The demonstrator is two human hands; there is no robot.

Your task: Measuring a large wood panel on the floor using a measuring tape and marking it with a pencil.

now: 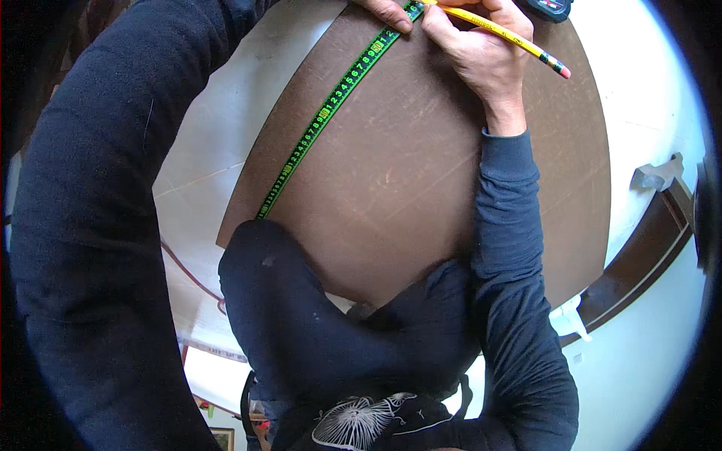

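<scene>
A large brown hardboard panel [421,188] lies on a white surface [210,150]. A green measuring tape [331,109] runs along the panel's left edge, from the near corner up to the top. My left hand [387,11], only partly in view at the top edge, presses its fingers on the tape's far end. My right hand [481,49] holds a yellow pencil [519,41] with a pink eraser, its tip beside the tape near the left fingers. My knee in dark trousers [278,286] rests against the panel's near edge.
A dark tape-measure case [549,7] sits at the top right of the panel. A brown strip or batten [639,263] and a grey bracket [658,174] lie at the right. A reddish cable [188,270] runs at the lower left.
</scene>
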